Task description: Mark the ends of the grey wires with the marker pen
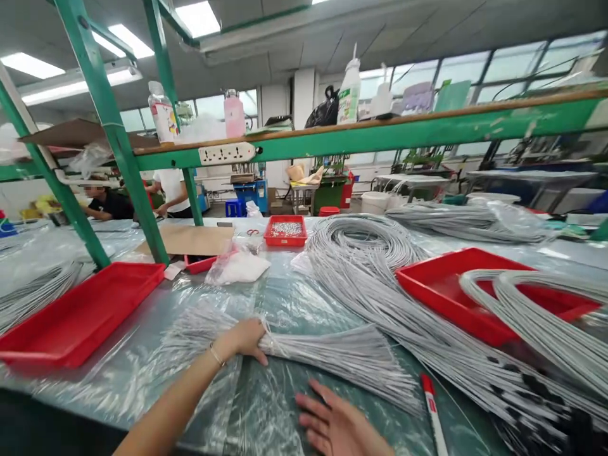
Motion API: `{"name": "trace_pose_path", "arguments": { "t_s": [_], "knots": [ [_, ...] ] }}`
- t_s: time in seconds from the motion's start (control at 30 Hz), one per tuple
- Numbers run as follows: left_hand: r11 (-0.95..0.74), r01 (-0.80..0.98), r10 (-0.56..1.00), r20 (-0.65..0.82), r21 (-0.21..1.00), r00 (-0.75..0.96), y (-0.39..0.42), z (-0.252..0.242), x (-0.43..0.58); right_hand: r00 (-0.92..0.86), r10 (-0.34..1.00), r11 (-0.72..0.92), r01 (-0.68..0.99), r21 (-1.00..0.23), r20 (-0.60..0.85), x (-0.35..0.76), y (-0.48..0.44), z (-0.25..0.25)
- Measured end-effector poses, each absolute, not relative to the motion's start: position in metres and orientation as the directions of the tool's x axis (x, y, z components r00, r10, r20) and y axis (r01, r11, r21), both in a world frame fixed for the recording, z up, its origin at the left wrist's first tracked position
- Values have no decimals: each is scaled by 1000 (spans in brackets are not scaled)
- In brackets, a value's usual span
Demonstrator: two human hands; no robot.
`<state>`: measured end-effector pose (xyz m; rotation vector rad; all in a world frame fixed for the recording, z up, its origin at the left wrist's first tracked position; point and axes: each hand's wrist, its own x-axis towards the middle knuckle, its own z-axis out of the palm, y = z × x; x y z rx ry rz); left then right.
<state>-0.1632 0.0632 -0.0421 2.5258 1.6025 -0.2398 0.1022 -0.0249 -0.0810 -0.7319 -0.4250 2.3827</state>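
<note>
A bundle of thin grey wires [332,354] lies across the plastic-covered table, gathered at its middle and fanned out at both ends. My left hand [244,339] is closed around the narrow middle of this bundle. Below the bundle's right half, my right hand [339,418] is held palm up with its fingers spread and nothing in it. To its right lies a red-capped white marker [432,408]. A longer mass of grey cables [365,291] runs from a coil at the back to the front right, where black connectors [532,399] cover its ends.
An empty red tray [85,310] sits at left. Another red tray [441,291] at right has looped cables over it. Behind stand a red bin of small metal parts [285,231], a plastic bag [240,266] and a green shelf frame [304,147]. Two people work at far left.
</note>
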Motion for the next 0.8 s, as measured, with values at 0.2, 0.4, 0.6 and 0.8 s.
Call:
{"name": "trace_pose_path", "arguments": {
  "t_s": [0.2,0.4,0.6,0.8],
  "knots": [
    [-410,911,891,-228,-37,392,57,-39,-158,-708,550,-832,-418,-365,-443,94,-9,-60],
    [-422,904,897,-181,-73,404,31,-18,-147,-670,576,-815,-511,-272,-468,91,9,-66],
    [-402,893,916,-90,-204,392,-12,12,-125,-591,674,-702,-700,-134,-443,88,16,-59],
    [-318,879,929,69,-356,364,-57,50,-114,-541,807,-587,-781,-212,-239,82,17,-18]
  ]
}}
